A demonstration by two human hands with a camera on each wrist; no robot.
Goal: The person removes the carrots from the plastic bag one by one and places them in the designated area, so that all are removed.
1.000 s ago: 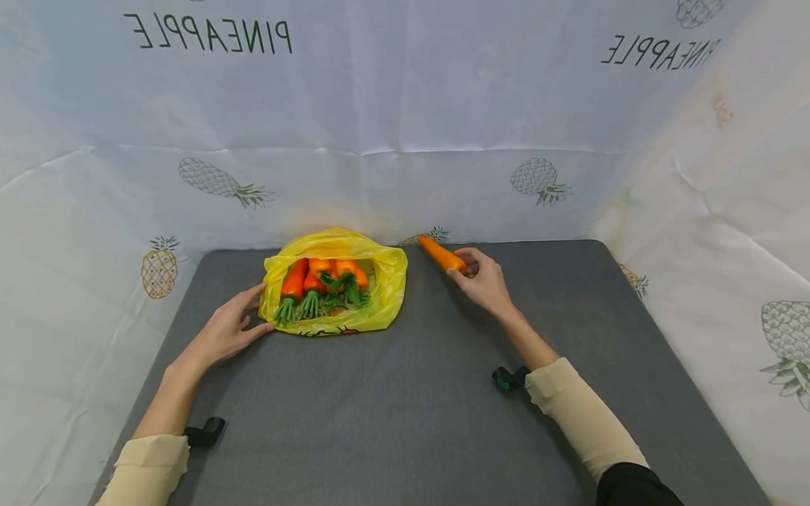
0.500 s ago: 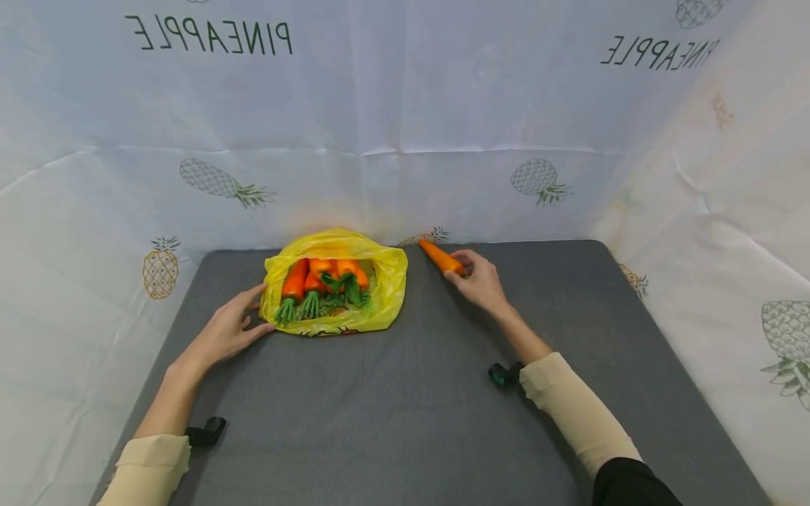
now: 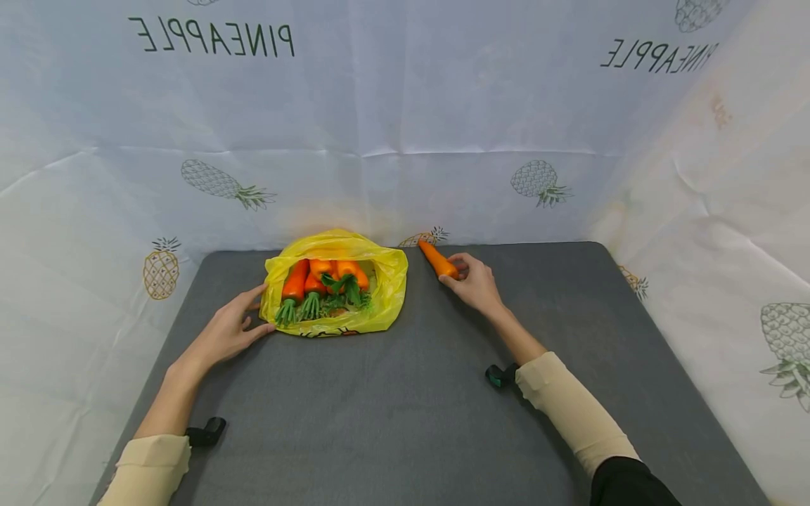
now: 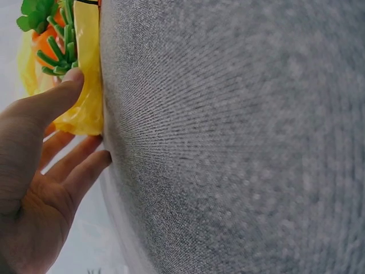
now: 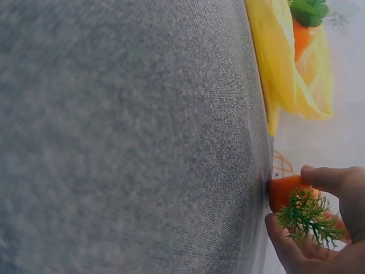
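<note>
One carrot (image 3: 436,258) is pinched by the right hand (image 3: 476,282) at three o'clock of the yellow bag (image 3: 392,303); nine o'clock is touched by the left hand (image 3: 224,332), fingers spread. Too slackly held, the carrot could be lost off the table (image 3: 405,407) at twelve.

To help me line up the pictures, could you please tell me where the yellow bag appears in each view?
Head: the yellow bag lies left of centre.
Left wrist: top left, touching the left hand.
Right wrist: top right, above the carrot in the right hand.
Shared landmark: the grey tabletop, in all three.
</note>
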